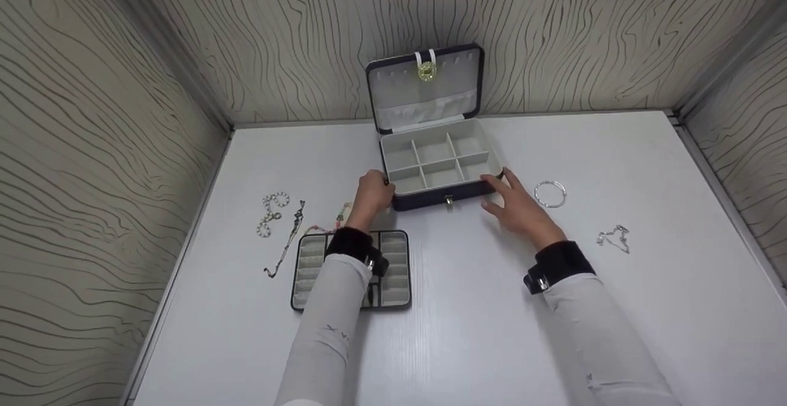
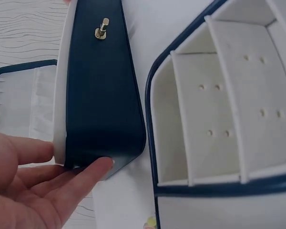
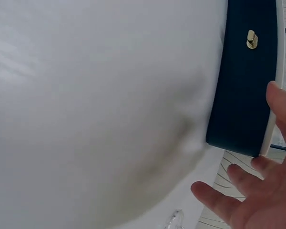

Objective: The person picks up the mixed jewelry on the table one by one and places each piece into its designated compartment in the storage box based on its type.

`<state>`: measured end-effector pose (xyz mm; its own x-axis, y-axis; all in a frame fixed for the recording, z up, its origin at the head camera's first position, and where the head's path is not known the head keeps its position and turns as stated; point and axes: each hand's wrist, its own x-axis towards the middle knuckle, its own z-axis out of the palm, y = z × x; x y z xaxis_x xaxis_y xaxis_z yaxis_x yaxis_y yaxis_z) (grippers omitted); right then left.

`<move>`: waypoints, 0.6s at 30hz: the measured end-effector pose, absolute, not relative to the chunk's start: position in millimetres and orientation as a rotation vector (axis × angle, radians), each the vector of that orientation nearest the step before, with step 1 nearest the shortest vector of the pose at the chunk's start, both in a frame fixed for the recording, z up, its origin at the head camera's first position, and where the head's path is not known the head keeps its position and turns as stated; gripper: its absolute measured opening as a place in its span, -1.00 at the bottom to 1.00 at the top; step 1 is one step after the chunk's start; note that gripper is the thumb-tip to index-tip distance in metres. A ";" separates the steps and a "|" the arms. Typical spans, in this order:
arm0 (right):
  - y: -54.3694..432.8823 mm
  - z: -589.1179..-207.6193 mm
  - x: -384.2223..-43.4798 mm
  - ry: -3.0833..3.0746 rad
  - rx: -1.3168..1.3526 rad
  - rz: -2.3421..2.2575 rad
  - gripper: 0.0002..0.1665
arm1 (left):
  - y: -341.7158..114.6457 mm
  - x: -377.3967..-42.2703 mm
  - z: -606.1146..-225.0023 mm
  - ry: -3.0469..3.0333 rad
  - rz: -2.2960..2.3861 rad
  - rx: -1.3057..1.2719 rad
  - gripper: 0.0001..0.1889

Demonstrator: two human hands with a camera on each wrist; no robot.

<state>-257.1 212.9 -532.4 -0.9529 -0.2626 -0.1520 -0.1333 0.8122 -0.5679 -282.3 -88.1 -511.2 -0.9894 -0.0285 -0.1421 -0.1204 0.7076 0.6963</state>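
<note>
A dark blue jewelry box [image 1: 435,195] stands at the back with its lid [image 1: 424,95] up. Its white inside has several square compartments, and a gold clasp post [image 2: 101,29] sits on its front. At the front left corner, my left hand [image 1: 372,197] grips the box, one finger at the white rim and another low on the side. My right hand [image 1: 516,206] touches the front right corner with fingers spread, one fingertip at the rim. Below my left wrist lies a dark-edged jewelry tray [image 1: 395,269], partly hidden by that forearm.
Left on the white table [image 1: 467,332] lie a beaded bracelet [image 1: 268,214] and a thin chain bracelet [image 1: 288,243]. A colored bead strand [image 1: 342,215] is partly behind my left hand. A silver bangle [image 1: 550,194] and a silver chain [image 1: 615,238] lie right. A patterned wall stands behind.
</note>
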 end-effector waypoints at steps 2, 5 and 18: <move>217.8 -526.8 -254.5 2.746 -0.322 -0.794 -0.27 | -85.7 -280.2 -510.8 2.791 1.122 -0.112 -0.77; 224.0 -519.0 -247.7 2.713 -0.355 -0.759 -0.27 | -80.7 -275.6 -509.3 2.787 1.077 -0.095 -0.84; 237.3 -498.3 -206.7 2.706 -0.440 -0.674 -0.37 | -62.2 -252.2 -502.8 2.810 0.875 -0.027 -0.78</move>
